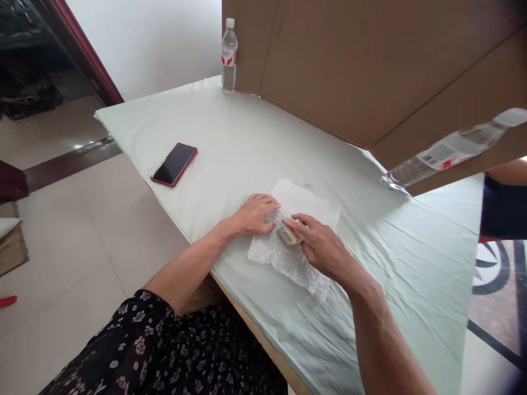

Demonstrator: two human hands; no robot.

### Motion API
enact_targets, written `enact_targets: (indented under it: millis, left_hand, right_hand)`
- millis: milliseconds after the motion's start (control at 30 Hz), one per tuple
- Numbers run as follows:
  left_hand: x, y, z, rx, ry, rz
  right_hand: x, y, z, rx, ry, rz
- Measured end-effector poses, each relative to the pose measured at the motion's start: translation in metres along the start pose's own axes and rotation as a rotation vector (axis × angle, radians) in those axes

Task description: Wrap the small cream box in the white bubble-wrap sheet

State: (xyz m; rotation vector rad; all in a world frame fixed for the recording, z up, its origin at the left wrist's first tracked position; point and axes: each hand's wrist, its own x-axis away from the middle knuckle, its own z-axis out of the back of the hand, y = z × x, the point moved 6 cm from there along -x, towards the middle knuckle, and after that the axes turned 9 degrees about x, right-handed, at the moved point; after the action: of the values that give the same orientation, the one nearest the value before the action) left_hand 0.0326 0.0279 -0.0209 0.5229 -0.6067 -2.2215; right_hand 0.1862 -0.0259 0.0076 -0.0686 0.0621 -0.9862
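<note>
A sheet of clear bubble wrap (pixel 288 267) lies on the cloth-covered table, with a smoother white piece (pixel 304 202) spread at its far side. On top of the wrap is a small pale box (pixel 287 236) with a red mark. My right hand (pixel 323 241) grips this box from the right, fingers over its top and far side. To the left of the box, my left hand (pixel 257 215) is closed on the left edge of the bubble wrap, its thumb and fingertips close to the box. Part of the box is hidden under the right fingers.
A phone in a red case (pixel 174 164) lies near the table's left edge. Large cardboard panels (pixel 321 66) stand along the far side, with one upright water bottle (pixel 229 55) and another bottle (pixel 448 151) against them. At the far right, part of another person's arm (pixel 508 171) shows.
</note>
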Motion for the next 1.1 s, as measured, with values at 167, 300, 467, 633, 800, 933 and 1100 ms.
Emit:
enact_targets:
  millis: [167, 300, 467, 633, 800, 933, 1100]
  left_hand:
    - [0.002, 0.001, -0.001, -0.005, -0.011, 0.005]
    - [0.003, 0.001, -0.001, -0.012, -0.012, -0.004]
    - [0.003, 0.001, 0.0, -0.007, -0.033, 0.01]
    - [0.003, 0.002, 0.0, -0.011, -0.045, 0.018]
    - [0.004, 0.002, 0.0, -0.014, -0.046, 0.02]
    - [0.004, 0.002, 0.0, -0.017, -0.045, 0.013]
    - [0.004, 0.002, 0.001, -0.009, -0.041, 0.023]
  right_hand:
    - [0.015, 0.0, 0.004, -0.069, 0.037, -0.098]
    - [0.008, -0.001, -0.001, -0.059, 0.101, -0.158]
    - [0.008, 0.006, 0.0, 0.087, 0.223, -0.349]
    - [0.012, 0.0, 0.002, 0.14, 0.202, -0.232]
    - [0.009, 0.006, -0.001, 0.012, 0.197, -0.162]
    - [0.012, 0.012, -0.004, -0.026, 0.194, -0.171]
    - [0.016, 0.013, -0.008, -0.065, 0.188, -0.198]
